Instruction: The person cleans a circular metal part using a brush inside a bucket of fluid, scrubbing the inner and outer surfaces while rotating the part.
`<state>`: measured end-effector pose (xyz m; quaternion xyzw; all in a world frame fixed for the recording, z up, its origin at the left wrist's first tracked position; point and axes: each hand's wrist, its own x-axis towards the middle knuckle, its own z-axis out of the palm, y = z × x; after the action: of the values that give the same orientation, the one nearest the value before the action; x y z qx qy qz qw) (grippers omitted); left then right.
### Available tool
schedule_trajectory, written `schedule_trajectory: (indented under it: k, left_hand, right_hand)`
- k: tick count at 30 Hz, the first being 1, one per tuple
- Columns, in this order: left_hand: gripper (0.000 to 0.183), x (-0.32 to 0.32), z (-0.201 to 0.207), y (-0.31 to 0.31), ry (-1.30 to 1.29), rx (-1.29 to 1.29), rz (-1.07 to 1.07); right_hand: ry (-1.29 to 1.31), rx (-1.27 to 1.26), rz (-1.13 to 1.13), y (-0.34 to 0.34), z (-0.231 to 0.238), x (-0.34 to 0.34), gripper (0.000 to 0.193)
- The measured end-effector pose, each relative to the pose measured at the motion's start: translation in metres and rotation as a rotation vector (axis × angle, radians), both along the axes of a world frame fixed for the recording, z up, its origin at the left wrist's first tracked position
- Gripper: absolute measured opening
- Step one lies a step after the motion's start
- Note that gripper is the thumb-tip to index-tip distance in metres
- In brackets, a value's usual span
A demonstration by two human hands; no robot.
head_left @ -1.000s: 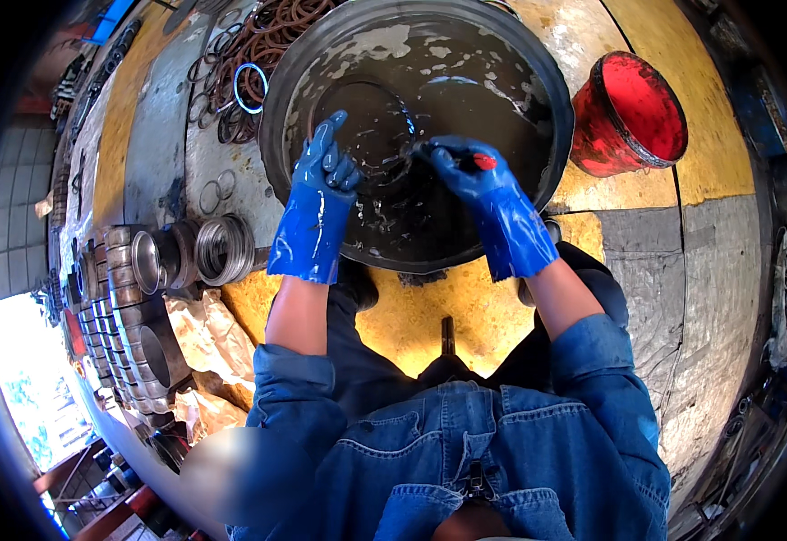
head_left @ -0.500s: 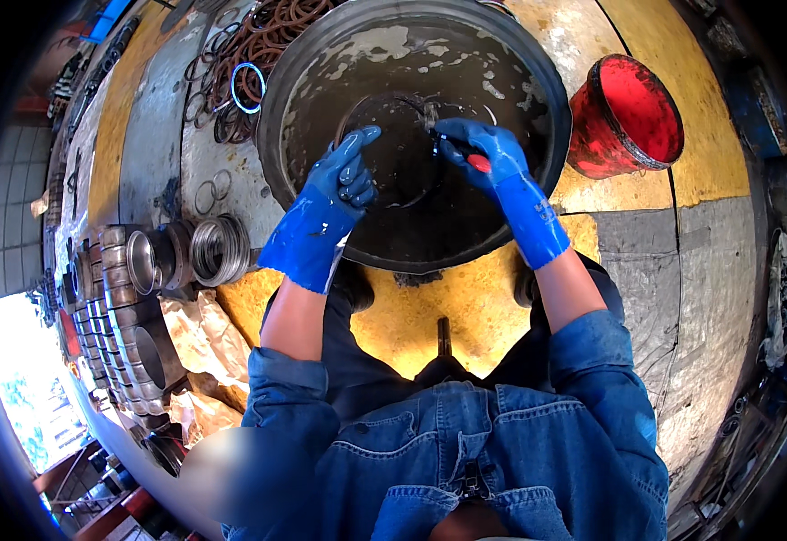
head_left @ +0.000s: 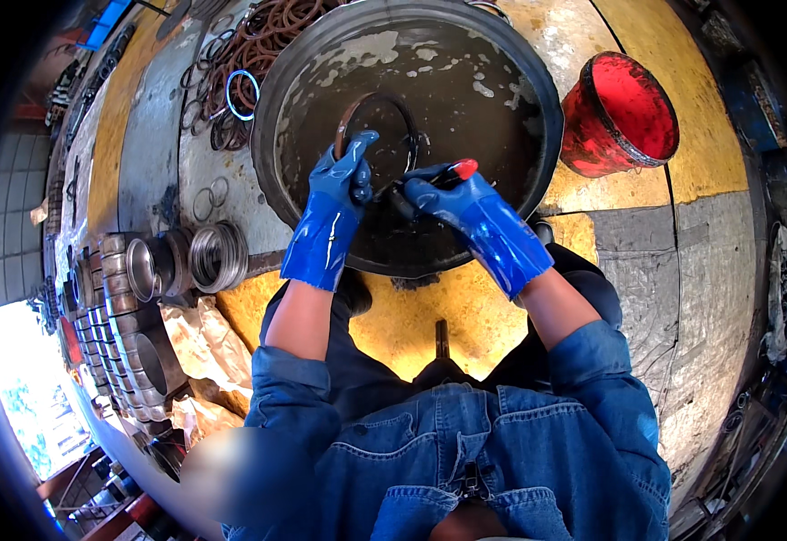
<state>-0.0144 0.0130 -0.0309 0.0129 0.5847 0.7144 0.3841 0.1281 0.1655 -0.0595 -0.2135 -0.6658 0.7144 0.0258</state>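
Over a round tub (head_left: 267,135) of dark liquid, both my hands wear blue rubber gloves. My left hand (head_left: 339,180) is closed round the near left side of a brown ring (head_left: 349,117), which stands tilted up above the liquid. My right hand (head_left: 452,200) is closed on a tool with a red handle end (head_left: 464,169). The tool's dark working end points left, toward the near side of the ring, close to my left fingers. Its exact kind is hidden by my glove, and I cannot tell whether it touches the ring.
A heap of brown rings (head_left: 262,45) lies beyond the tub's left side, with a pale blue ring (head_left: 242,95) on it. A red bucket (head_left: 628,113) stands to the right. Metal rings (head_left: 219,257), stacked cylinders (head_left: 118,288) and brown paper (head_left: 199,338) sit at the left.
My right hand has moved left and nearer to me, toward my left hand, turning the tool so its red end points up. The ring is now raised and tilted more upright.
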Motion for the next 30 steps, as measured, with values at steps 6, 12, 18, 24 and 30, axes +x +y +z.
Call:
schedule_trajectory:
  k: [6,12,18,24,30]
  left_hand:
    - [0.029,0.011,-0.007,0.012,0.306,-0.106,-0.400]
    - [0.049,-0.005,-0.018,0.019,1.837,-0.300,-0.809]
    - [0.055,0.002,-0.021,0.007,1.466,-0.703,-0.106]
    - [0.035,-0.020,-0.032,-0.011,-0.299,0.123,0.082]
    - [0.032,-0.014,-0.032,-0.004,-0.109,-0.159,-0.033]
  right_hand:
    - [0.081,0.432,-0.439,0.073,-0.024,0.002,0.021]
    - [0.065,0.446,-0.334,0.073,-0.002,0.002,0.022]
    - [-0.142,0.256,0.109,0.027,0.013,-0.008,0.030]
    - [-0.107,0.400,0.236,-0.012,0.008,-0.016,0.029]
    - [-0.212,0.572,0.235,-0.001,-0.035,-0.019,0.028]
